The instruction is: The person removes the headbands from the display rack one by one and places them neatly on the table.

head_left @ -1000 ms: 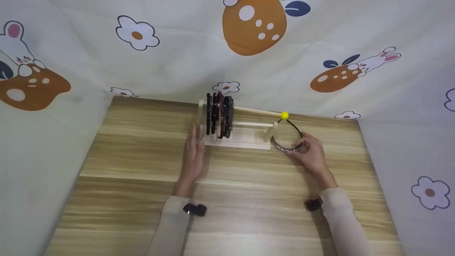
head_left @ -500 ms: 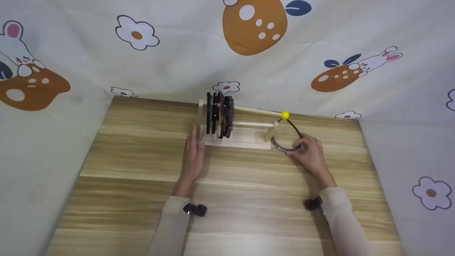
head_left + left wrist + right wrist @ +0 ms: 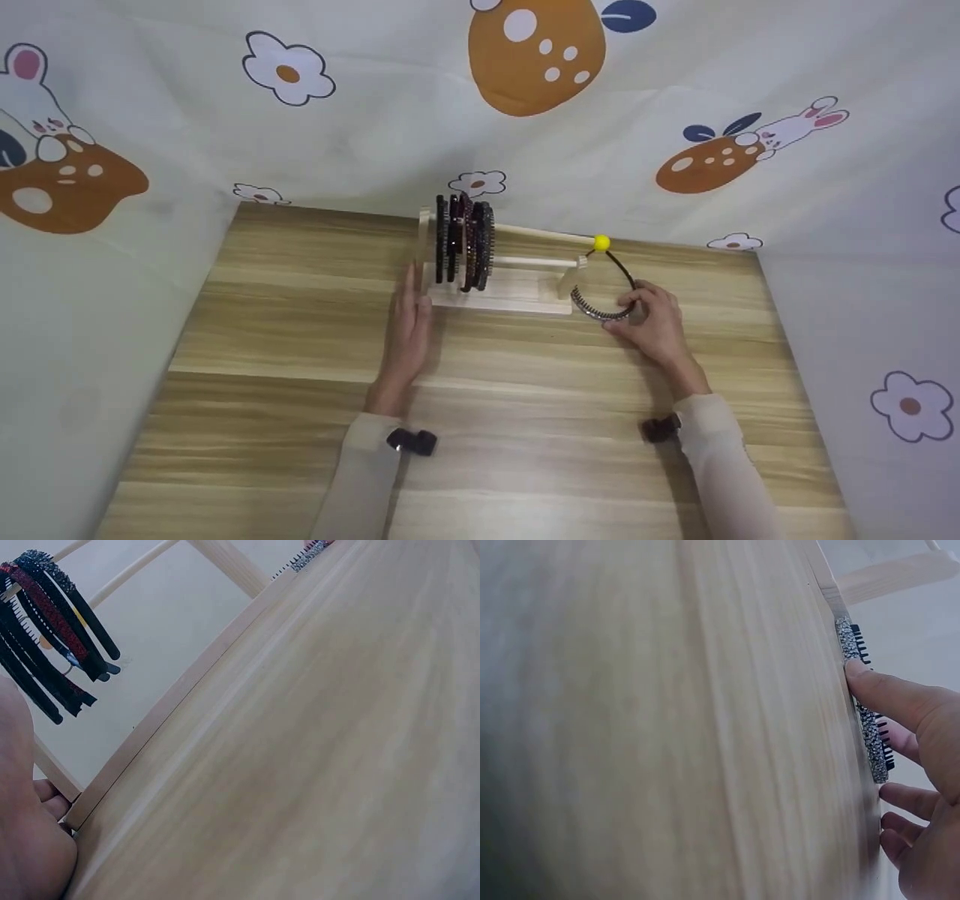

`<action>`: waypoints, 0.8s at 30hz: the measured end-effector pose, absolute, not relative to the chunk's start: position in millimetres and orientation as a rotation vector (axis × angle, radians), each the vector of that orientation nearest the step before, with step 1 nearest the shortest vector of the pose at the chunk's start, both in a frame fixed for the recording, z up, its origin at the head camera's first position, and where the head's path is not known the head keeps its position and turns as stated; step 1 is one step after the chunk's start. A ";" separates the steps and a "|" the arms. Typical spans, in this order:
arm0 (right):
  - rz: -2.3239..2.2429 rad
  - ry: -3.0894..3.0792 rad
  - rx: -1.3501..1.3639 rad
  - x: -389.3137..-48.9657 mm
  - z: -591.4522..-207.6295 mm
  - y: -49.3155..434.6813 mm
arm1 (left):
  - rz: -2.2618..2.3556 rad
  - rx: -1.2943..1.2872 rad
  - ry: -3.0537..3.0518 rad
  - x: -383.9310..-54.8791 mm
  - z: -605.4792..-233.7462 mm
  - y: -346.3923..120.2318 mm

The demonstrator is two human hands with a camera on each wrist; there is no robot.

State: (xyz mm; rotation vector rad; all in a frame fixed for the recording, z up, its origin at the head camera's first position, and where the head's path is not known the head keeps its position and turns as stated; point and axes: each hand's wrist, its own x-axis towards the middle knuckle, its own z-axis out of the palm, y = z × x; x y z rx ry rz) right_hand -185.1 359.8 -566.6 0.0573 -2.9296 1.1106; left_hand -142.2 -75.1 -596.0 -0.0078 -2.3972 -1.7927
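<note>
My right hand (image 3: 656, 326) pinches a toothed headband (image 3: 621, 268), which lies at the right end of a pale wooden rack (image 3: 499, 303). Seen from the right wrist, thumb and fingers hold its silver glittery band (image 3: 871, 739), with black teeth along the inner side. Straight fingers of my left hand (image 3: 409, 330) rest against the rack's left end. Several dark headbands (image 3: 469, 247) hang together on the rack's left part; in the left wrist view one of these headbands (image 3: 52, 611) has red glitter. The left fingertips are partly hidden by the rack.
A yellow ball (image 3: 601, 243) caps the rear rod (image 3: 544, 235), just beyond the held headband. Wood-grain tabletop (image 3: 525, 420) spreads in front of the rack. A printed cloth (image 3: 375, 127) stands behind and along both sides.
</note>
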 end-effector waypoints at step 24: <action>1.209 -2.607 0.034 -176.3 -547.3 348.7 | -1.762 -0.079 -2.353 -144.8 -598.9 -74.4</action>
